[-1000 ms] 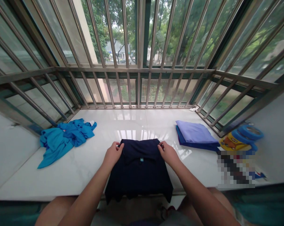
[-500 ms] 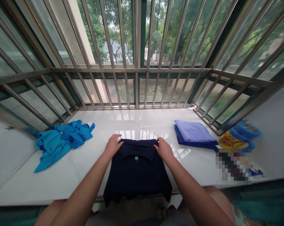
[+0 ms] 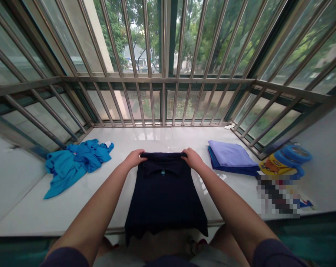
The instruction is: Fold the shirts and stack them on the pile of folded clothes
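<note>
A dark navy shirt [image 3: 168, 196] lies spread in front of me, its collar with a small light tag near the far end. Its lower edge hangs over the front of the white ledge. At the far left corner of the shirt, my left hand [image 3: 135, 158] is closed with thumb and fingers on the fabric. My right hand [image 3: 193, 158] grips the far right corner the same way. Between the two hands the far edge is pulled straight and looks slightly raised.
A crumpled blue garment [image 3: 79, 159] lies to the left on the white ledge [image 3: 162, 139]. On the right sits a folded stack of lavender and dark blue cloth [image 3: 231, 155]. Beyond it stand a blue and yellow jug [image 3: 285, 161] and a blurred-out patch. Metal bars [image 3: 162, 79] line the window behind.
Both hands have moved slightly farther away, drawing the shirt's far edge with them. That edge now looks straighter and tauter. The view has shifted a little.
</note>
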Demonstrator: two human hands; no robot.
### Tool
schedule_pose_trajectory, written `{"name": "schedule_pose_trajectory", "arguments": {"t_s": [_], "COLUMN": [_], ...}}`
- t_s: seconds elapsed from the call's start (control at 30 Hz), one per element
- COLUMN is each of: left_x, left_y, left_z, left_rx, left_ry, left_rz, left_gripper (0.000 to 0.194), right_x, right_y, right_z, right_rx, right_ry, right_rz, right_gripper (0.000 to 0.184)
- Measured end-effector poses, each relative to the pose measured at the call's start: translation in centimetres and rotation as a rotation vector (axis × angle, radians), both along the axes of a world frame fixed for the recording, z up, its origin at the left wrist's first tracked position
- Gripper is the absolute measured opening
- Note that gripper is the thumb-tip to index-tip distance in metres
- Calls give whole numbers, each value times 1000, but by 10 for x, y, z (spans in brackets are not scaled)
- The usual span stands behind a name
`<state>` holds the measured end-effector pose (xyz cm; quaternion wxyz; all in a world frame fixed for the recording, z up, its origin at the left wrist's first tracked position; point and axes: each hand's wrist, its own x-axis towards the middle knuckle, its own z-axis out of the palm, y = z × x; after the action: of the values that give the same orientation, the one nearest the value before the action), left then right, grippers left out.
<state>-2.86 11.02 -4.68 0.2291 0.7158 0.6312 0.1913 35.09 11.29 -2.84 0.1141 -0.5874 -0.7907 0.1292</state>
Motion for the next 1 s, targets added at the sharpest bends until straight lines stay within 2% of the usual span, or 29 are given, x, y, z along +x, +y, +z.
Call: {"name": "schedule_pose_trajectory", "arguments": {"t_s": [0.1,0.17,0.2,0.27,0.37,0.47,0.57,0.6,0.7,0.8,0.9,1.0], "left_x": [0,-1,-3,-7,-15,-21,-23,-23,-25,-35,-47,-51], "left_y": [-11,-35,-50,-88,-147,-197,-237,-249,-280,-302,-314,-313], "left_z": [16,17,13,-6,-45,-73,-82,-84,-94,-108,-107,-84], "left_rx": [138,200,228,274,323,389,433,426,414,508,566,422], "left_ry": [-36,-61,-70,-67,38,157,215,237,341,427,361,134], "left_rz": [39,36,23,-23,-87,-72,-86,-131,-277,-306,-343,-340], "left_gripper": [13,16,19,28,38,41,40,46,77,73,70,50], "right_x": [1,5,8,16,30,40,45,46,53,70,92,107], "right_y": [-9,-30,-44,-79,-134,-181,-216,-226,-250,-264,-268,-261], "right_z": [21,26,24,9,-29,-64,-82,-86,-98,-113,-114,-90], "right_rx": [122,190,224,268,201,180,237,241,237,305,273,50], "right_ry": [39,66,75,72,14,1,13,6,-62,-105,-48,119], "right_rz": [-8,16,41,115,242,261,212,215,262,330,404,414], "right_gripper": [21,24,27,35,48,59,59,62,89,84,74,54]}}
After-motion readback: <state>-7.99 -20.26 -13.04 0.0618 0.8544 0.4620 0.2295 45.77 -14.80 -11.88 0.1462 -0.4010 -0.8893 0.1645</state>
